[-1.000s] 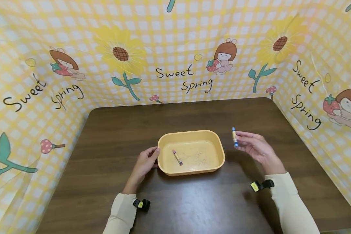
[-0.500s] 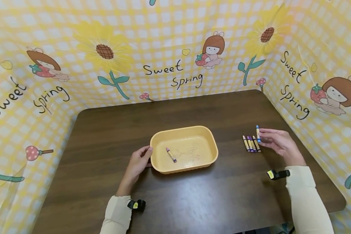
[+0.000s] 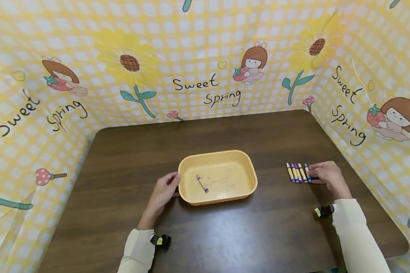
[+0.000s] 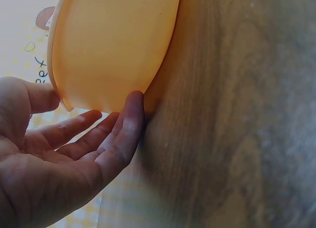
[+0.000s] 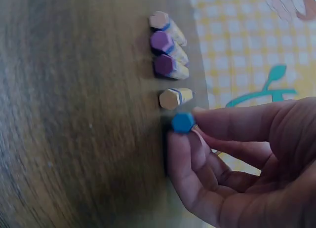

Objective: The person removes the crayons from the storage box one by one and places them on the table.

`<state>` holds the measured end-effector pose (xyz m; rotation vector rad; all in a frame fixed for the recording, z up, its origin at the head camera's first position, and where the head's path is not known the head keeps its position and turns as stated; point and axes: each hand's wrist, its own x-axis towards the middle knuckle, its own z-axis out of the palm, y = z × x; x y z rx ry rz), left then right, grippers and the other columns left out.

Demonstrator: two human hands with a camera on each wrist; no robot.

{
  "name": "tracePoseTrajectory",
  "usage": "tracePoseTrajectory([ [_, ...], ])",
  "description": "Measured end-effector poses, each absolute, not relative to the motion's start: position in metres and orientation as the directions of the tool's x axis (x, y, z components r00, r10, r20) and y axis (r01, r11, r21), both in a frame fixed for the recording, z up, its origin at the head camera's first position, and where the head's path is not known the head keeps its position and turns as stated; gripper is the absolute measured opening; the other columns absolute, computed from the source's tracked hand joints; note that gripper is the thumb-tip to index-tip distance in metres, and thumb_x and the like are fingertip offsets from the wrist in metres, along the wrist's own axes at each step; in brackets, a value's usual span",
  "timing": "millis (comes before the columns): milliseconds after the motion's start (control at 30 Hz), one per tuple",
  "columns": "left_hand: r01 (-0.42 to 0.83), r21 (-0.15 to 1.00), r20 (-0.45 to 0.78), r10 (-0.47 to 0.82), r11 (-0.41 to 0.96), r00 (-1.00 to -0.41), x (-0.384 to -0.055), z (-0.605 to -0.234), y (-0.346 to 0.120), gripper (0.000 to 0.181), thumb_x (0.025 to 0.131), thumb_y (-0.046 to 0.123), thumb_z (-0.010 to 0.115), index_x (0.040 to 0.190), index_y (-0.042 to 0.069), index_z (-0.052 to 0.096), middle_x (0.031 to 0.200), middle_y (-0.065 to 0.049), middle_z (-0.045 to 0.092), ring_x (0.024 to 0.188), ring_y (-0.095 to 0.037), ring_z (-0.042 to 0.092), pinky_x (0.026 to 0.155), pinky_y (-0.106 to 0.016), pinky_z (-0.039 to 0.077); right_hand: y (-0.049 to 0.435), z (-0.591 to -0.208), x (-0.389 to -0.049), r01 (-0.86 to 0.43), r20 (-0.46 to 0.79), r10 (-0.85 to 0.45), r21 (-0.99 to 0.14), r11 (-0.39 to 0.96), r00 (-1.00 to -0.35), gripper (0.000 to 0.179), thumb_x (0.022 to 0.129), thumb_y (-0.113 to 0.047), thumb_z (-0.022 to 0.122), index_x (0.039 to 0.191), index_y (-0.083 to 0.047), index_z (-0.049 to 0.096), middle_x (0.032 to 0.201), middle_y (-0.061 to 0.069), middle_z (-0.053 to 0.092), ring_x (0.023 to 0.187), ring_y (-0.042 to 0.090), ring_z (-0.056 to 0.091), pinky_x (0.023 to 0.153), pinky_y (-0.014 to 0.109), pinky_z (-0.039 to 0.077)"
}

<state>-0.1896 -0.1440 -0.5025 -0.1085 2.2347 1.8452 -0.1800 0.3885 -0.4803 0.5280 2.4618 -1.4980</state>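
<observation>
My left hand (image 3: 163, 189) grips the left end of a yellow plastic basin (image 3: 215, 160), its thumb at the rim and its fingers against the outer wall. One pink crayon (image 3: 202, 183) with a dark end lies slantwise on the basin's floor. My right hand (image 3: 330, 177) pinches a blue crayon (image 5: 182, 122) between thumb and fingers, low at the right end of a row of crayons. Beside it lie a tan crayon (image 5: 170, 98), then two purple crayons (image 5: 165, 65) and a pinkish crayon (image 5: 159, 20). Whether the blue crayon touches the table is hard to tell.
The dark wooden table (image 3: 140, 151) has rounded corners. A yellow checked cloth (image 3: 198, 49) with flowers and lettering stands behind it and along both sides. The basin is left of the crayon row, with bare tabletop between them.
The right hand has carried the blue crayon rightward from near the basin, then lowered it beside the row. The left hand has stayed on the basin. The head view has shifted.
</observation>
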Motion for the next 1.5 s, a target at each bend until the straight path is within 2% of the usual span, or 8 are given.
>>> tracePoseTrajectory([
  [133,-0.206,0.957,-0.228,0.092,0.205,-0.969,-0.188,-0.503,-0.144,0.047,0.108,0.027,0.051,0.143,-0.005,0.051,0.127,-0.027,0.061,0.095,-0.019,0.067,0.07,-0.024,0.061,0.38,-0.48,-0.178,0.38,-0.296,0.239,-0.692,0.614,-0.925,0.031,0.093,-0.001,0.066,0.115,0.02,0.064,0.091,0.02,0.074,0.065,0.008,0.067,0.061,0.03,0.063],
  [400,-0.209,0.957,-0.231,0.09,0.204,-0.969,-0.188,-0.504,-0.146,0.047,0.108,0.026,0.051,0.143,-0.004,0.052,0.128,-0.027,0.061,0.094,-0.021,0.068,0.07,-0.027,0.062,0.372,-0.474,-0.171,0.305,-0.232,0.21,-0.54,0.784,-0.95,0.029,0.092,-0.008,0.067,0.108,0.016,0.07,0.091,0.024,0.073,0.066,0.018,0.063,0.057,0.031,0.056],
  [467,-0.211,0.955,-0.234,0.092,0.207,-0.968,-0.187,-0.504,-0.146,0.047,0.108,0.027,0.051,0.143,-0.004,0.052,0.128,-0.027,0.061,0.094,-0.02,0.068,0.071,-0.028,0.062,0.37,-0.471,-0.169,0.269,-0.171,0.21,-0.525,0.807,-0.963,0.031,0.093,-0.012,0.066,0.108,0.015,0.071,0.096,0.028,0.073,0.076,0.03,0.066,0.068,0.041,0.058],
  [633,-0.218,0.951,-0.243,0.097,0.218,-0.965,-0.185,-0.501,-0.146,0.048,0.108,0.028,0.052,0.144,-0.004,0.051,0.13,-0.026,0.061,0.096,-0.021,0.068,0.073,-0.031,0.063,0.357,-0.457,-0.166,0.204,0.007,0.246,-0.534,0.82,-0.969,0.037,0.097,-0.024,0.064,0.113,0.008,0.073,0.094,0.025,0.076,0.08,0.033,0.071,0.079,0.052,0.051],
  [867,-0.228,0.947,-0.252,0.082,0.227,-0.964,-0.185,-0.498,-0.146,0.047,0.108,0.029,0.052,0.144,-0.002,0.052,0.129,-0.025,0.061,0.096,-0.023,0.068,0.073,-0.032,0.063,0.321,-0.434,-0.18,0.152,-0.007,0.226,-0.759,0.633,-0.974,0.046,0.101,-0.031,0.063,0.127,0.007,0.066,0.109,0.026,0.074,0.073,0.008,0.073,0.065,0.025,0.061],
  [967,-0.23,0.944,-0.255,0.08,0.238,-0.964,-0.185,-0.496,-0.146,0.048,0.107,0.031,0.052,0.144,-0.001,0.053,0.128,-0.023,0.062,0.095,-0.021,0.067,0.074,-0.034,0.063,0.302,-0.426,-0.189,0.133,-0.041,0.198,-0.869,0.476,-0.979,0.049,0.1,-0.028,0.065,0.13,0.011,0.061,0.097,0.007,0.077,0.073,-0.002,0.069,0.07,0.025,0.062],
  [1100,-0.238,0.941,-0.264,0.081,0.24,-0.961,-0.186,-0.496,-0.146,0.05,0.107,0.033,0.053,0.144,-0.001,0.053,0.128,-0.022,0.061,0.093,-0.019,0.066,0.073,-0.036,0.063,0.276,-0.423,-0.199,0.094,-0.051,0.146,-0.948,0.303,-0.988,0.048,0.1,-0.021,0.066,0.131,0.015,0.058,0.083,-0.02,0.069,0.076,-0.002,0.069,0.074,0.024,0.062],
  [1500,-0.224,0.941,-0.251,0.079,0.252,-0.965,-0.188,-0.494,-0.145,0.046,0.107,0.026,0.051,0.142,-0.003,0.052,0.125,-0.023,0.061,0.088,-0.018,0.066,0.069,-0.031,0.062,0.201,-0.418,-0.218,0.081,-0.08,0.013,-0.981,0.178,-0.997,0.041,0.097,-0.021,0.071,0.125,0.009,0.065,0.096,0.0,0.072,0.087,0.012,0.071,0.083,0.039,0.063],
])
